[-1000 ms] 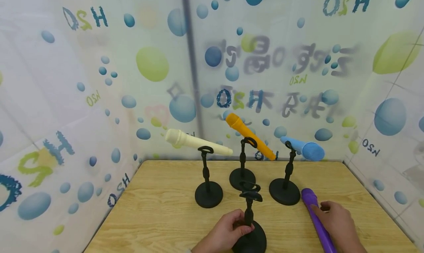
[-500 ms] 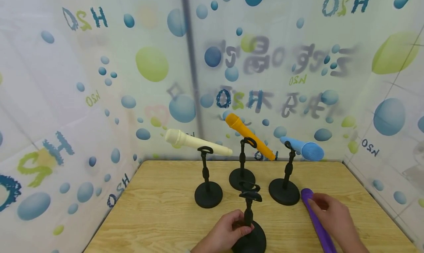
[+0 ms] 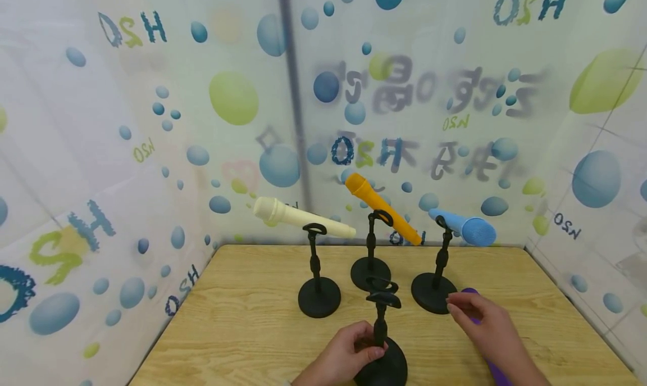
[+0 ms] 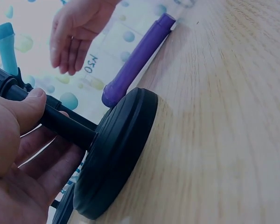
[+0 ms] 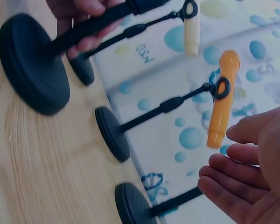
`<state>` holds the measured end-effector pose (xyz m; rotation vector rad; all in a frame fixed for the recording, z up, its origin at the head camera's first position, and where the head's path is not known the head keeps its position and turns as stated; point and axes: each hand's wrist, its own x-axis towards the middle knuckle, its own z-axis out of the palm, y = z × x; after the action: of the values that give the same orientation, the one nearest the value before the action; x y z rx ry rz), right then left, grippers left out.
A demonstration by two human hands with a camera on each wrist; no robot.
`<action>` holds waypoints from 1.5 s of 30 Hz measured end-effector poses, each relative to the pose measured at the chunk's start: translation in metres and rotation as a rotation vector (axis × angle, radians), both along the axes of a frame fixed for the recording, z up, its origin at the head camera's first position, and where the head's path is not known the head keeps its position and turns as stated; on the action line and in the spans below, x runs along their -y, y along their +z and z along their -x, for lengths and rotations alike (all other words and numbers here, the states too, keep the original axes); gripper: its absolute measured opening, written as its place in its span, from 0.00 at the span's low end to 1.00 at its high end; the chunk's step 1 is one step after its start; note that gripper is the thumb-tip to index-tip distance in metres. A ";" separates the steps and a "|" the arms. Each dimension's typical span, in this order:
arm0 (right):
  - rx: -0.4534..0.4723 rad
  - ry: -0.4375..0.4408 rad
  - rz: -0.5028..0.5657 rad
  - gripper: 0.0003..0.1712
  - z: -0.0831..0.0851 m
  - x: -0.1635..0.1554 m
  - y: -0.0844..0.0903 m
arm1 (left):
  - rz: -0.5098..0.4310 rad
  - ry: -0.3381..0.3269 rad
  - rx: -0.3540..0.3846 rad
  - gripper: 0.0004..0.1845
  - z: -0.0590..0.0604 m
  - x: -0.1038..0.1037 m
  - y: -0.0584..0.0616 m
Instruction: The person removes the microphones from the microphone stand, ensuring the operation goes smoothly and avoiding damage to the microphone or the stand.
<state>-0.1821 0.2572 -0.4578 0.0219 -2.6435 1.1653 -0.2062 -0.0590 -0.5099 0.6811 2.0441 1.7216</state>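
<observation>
Stand (image 3: 380,341) looks stiff and bottom-heavy, best gripped at its stem where the left hand (image 3: 343,359) pinches; right hand (image 3: 482,327) hovers slack-fingered, holding nothing.

matt black stand (image 3: 380,341), seemingly plastic, wood-grain table (image 3: 242,330)

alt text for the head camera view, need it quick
A person's left hand grips the post of an empty black microphone stand on a wooden table, while the open right hand hovers above a purple microphone. Behind, three stands hold cream, orange and blue microphones.
</observation>
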 end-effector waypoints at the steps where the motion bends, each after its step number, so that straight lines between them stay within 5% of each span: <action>1: -0.001 0.009 0.014 0.16 -0.001 0.003 0.001 | 0.003 0.002 0.002 0.06 0.000 0.000 0.000; 23: -0.035 0.194 0.210 0.11 -0.007 0.052 0.004 | -0.005 0.004 0.013 0.07 0.001 -0.001 0.000; 40: -0.022 0.509 0.370 0.15 -0.014 0.076 -0.003 | -0.003 0.002 0.006 0.07 0.001 0.001 -0.001; 45: 0.013 0.477 0.426 0.15 -0.019 0.083 -0.004 | -0.002 0.004 0.010 0.07 0.000 0.001 -0.001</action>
<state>-0.1630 0.1738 -0.4620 0.5913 -2.4079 1.8586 -0.2067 -0.0604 -0.5112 0.6677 2.0385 1.7256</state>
